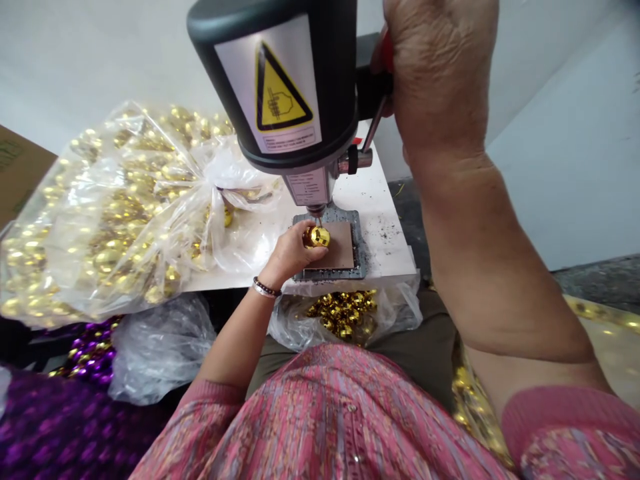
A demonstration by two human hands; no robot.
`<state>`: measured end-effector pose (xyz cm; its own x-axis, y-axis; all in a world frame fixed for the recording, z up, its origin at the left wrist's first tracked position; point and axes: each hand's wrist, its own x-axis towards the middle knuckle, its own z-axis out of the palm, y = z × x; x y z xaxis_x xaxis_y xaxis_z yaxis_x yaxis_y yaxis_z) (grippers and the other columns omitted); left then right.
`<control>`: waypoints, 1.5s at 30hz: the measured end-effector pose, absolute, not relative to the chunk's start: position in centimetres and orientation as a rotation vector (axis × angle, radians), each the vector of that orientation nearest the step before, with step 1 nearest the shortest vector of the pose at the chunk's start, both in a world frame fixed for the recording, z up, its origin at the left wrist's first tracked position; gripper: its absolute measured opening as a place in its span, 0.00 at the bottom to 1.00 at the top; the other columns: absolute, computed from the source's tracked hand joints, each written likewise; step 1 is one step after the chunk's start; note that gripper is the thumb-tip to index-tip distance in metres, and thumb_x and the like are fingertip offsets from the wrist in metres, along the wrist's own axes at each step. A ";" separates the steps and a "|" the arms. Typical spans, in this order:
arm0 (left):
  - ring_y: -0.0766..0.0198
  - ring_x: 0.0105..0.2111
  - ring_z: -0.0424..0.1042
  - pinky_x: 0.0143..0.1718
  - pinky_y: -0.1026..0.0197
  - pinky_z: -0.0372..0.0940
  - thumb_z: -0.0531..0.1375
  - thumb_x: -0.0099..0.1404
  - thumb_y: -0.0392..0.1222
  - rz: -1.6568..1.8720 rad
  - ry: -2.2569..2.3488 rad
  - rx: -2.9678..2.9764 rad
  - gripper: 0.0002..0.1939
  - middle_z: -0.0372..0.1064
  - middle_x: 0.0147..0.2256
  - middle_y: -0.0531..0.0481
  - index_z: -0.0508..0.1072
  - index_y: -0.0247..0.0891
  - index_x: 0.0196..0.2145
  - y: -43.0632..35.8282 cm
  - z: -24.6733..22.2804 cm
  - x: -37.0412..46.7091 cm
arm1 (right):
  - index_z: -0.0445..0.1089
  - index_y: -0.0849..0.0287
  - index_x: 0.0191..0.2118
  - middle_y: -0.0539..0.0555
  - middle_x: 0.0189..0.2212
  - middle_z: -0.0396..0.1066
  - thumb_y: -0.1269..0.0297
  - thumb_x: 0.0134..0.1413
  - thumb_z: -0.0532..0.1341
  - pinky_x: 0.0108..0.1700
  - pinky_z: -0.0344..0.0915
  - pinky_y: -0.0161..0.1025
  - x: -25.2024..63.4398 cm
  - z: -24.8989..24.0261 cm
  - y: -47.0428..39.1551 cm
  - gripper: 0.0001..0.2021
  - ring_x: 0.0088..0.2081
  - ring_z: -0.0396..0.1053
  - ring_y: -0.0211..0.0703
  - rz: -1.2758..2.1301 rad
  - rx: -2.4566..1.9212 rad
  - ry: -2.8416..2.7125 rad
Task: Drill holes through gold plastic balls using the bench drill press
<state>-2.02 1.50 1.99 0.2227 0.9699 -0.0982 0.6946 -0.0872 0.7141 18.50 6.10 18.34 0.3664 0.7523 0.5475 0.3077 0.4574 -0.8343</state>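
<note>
My left hand (290,252) pinches a shiny gold mirror-faceted ball (321,237) between thumb and fingers. Under the ball lies a brown board (340,248) on the drill press's grey base (360,267). The thin bit (319,221) comes down to the top of the ball; whether it has entered cannot be made out. High on the right, my right hand (443,73) is closed round the lever (373,130) of the black drill press (205,40), beside a red part. Most of its fingertips are hidden behind the hand and machine.
A large clear bag of gold balls (115,200) covers the white table's left side. An open plastic bag with gold balls (345,313) sits at the front edge. Dark shavings (385,233) dot the table. Purple balls (93,353) lie lower left; a cardboard box (23,170) stands far left.
</note>
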 end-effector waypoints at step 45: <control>0.46 0.56 0.76 0.66 0.46 0.69 0.81 0.52 0.37 0.737 1.387 1.788 0.32 0.77 0.52 0.44 0.82 0.39 0.55 2.1 -1.5 -0.8 | 0.68 0.53 0.44 0.50 0.33 0.70 0.66 0.67 0.54 0.39 0.71 0.39 18.4 3.7 -1.6 0.06 0.35 0.72 0.38 -0.444 -0.776 -1.437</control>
